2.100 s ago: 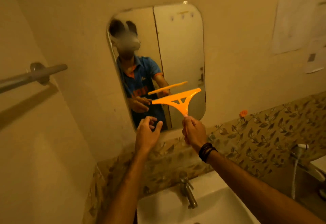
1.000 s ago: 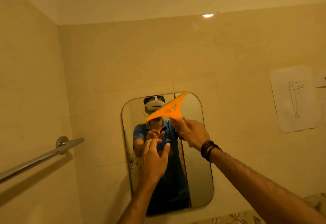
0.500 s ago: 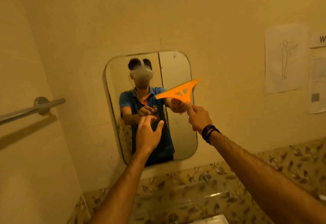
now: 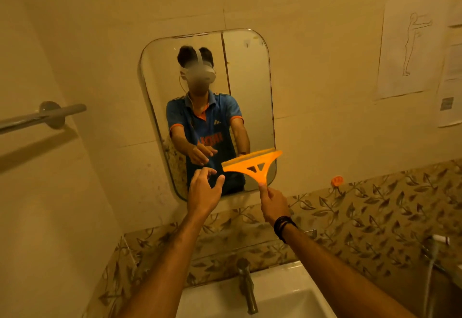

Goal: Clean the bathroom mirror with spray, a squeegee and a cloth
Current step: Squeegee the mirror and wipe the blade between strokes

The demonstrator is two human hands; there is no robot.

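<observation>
Right hand [image 4: 273, 205] pinches squeegee [image 4: 252, 164] handle, blade at mirror's [image 4: 250, 97] 5 o'clock corner, probably ending a pull. Left hand [image 4: 203, 191] fingers loose, empty.

Dim warm yellow-orange cast; towel bar [image 4: 42, 117] throws soft shadow on wall; wide-angle bending at edges; slight softness.

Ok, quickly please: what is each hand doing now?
Left hand: open, holding nothing.
Right hand: pinching the handle of the orange squeegee.
</observation>
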